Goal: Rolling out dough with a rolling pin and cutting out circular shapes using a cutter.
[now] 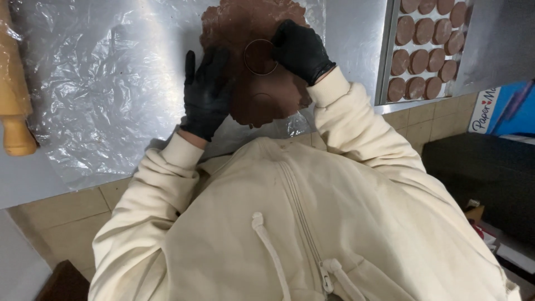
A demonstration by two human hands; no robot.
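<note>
A flat sheet of brown dough [245, 25] lies on clear plastic film [100, 78] spread over a steel table. My left hand [206, 92], in a black glove, rests flat on the dough's left edge with fingers together. My right hand [301, 50], also gloved, grips a round metal cutter ring [260, 57] pressed into the middle of the dough. A faint circular mark [262, 100] shows in the dough just below the ring.
A metal tray [390, 61] at the right holds several round brown dough discs [421, 58]. A wooden rolling pin [14, 95] lies at the far left. A blue and white box [501, 108] and dark containers sit below the table at right, over a tiled floor.
</note>
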